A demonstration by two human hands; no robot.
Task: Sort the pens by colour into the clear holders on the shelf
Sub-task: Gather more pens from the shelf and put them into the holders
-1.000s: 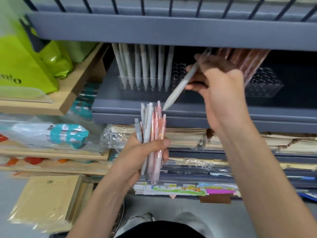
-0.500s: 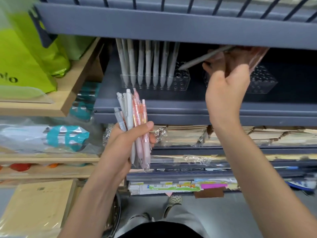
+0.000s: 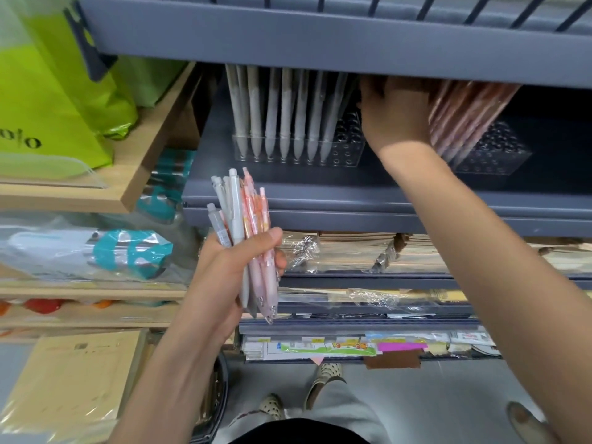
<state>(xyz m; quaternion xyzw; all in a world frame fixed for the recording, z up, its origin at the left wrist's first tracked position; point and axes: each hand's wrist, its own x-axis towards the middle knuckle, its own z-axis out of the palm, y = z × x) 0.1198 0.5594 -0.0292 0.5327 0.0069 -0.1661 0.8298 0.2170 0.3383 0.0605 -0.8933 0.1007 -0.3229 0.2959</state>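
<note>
Pens (image 3: pixel 246 238), grey and pink mixed, sit bunched in your left hand (image 3: pixel 230 267), its grip closed round them. Your right hand (image 3: pixel 392 116) reaches between the two clear holders (image 3: pixel 347 145); its grip is hidden. Seat each tip fully.

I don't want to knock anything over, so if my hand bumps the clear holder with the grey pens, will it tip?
Possibly. The clear holder looks light and low, while the grey pens stand tall, loaded toward its left. It would probably slide on the smooth shelf before tipping.
</note>
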